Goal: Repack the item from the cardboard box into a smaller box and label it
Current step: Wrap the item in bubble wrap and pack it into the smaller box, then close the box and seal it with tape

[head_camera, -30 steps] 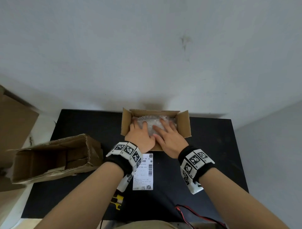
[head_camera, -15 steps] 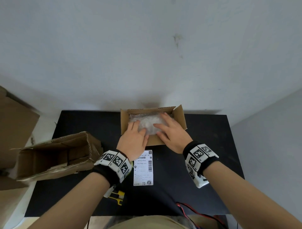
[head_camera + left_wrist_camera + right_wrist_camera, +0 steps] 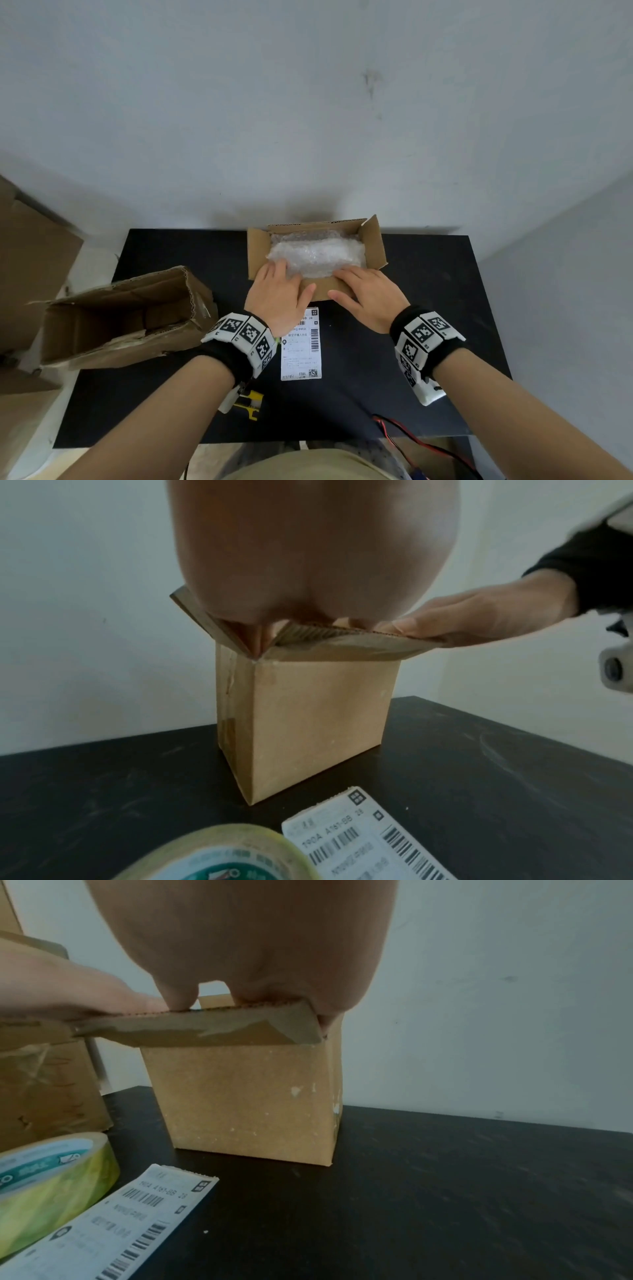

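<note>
My left hand (image 3: pixel 278 298) lies flat with straight fingers on the near flap of the small brown cardboard box (image 3: pixel 375 246), and my right hand (image 3: pixel 368 297) lies flat on the same flap just beside it, so neither hand pinches anything. The fingertips (image 3: pixel 281 268) of my left hand touch the near edge of the bubble-wrapped item (image 3: pixel 315 253), which sits inside the small box and fills most of it. The other flaps of the box are up and spread, so the top is still not closed. The box stands upright at the far middle of the black table (image 3: pixel 428 308), close to the grey wall (image 3: pixel 308 102). A white paper shipping label with black barcodes (image 3: pixel 301 344) lies flat on the table just in front of the box, between my two wrists. In the wrist views I see a roll of clear tape with a green and white core (image 3: pixel 51 1167) lying next to the label. The big brown cardboard box (image 3: pixel 126 315) lies on its side at the left edge of the table, well apart from the small one, and its open end faces left. A small yellow and black tool (image 3: pixel 251 404) lies near my left wrist; I cannot tell what it is.
</note>
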Tool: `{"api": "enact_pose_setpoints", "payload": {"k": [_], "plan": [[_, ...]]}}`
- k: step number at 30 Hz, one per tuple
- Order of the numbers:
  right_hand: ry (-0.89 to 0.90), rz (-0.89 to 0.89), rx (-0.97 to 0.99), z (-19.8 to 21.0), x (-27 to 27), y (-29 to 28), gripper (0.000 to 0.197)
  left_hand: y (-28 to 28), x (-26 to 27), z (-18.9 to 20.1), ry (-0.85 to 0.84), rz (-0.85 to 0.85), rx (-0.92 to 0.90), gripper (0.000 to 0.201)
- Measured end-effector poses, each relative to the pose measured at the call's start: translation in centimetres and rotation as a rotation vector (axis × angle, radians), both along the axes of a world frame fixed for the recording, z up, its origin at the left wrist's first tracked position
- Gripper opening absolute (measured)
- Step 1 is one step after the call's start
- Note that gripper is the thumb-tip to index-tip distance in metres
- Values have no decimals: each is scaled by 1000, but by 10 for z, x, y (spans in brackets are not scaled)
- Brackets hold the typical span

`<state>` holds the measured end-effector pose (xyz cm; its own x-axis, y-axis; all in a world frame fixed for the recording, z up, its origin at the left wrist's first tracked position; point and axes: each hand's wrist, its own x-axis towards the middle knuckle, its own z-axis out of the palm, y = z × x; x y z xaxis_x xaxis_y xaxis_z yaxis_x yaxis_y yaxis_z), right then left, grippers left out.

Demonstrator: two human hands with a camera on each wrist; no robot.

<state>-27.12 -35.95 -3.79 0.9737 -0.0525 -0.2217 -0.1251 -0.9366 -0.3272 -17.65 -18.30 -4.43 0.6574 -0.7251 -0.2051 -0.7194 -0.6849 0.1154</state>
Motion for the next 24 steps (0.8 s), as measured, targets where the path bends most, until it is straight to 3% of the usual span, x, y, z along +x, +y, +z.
{"api": "enact_pose_setpoints", "payload": {"k": [2,4,6,9,13,17,20,24], "plan": [[6,-2,7,-2,-2,-1,60,2,1,1,-94,4,55,65],[4,-7,26,-4,-5,0,66,2,1,6,-145,9,90,69],[-8,-23,42,-5,-7,-1,78,0,3,5,-146,0,98,73],[-32,-25,39,-9,-7,-1,78,-3,5,1,-90,25,99,63],[-58,-66,93,-5,-5,2,55,-1,7,-4,-54,90,-4,52],[-395,-121,-2,6,-7,5,33,0,12,6,-50,55,-185,31],[-559,-243,-123,11,-3,1,28,-1,17,16,-17,43,-143,37],[-538,-451,105,18,3,-9,28,-3,26,25,-55,37,-85,62]]}}
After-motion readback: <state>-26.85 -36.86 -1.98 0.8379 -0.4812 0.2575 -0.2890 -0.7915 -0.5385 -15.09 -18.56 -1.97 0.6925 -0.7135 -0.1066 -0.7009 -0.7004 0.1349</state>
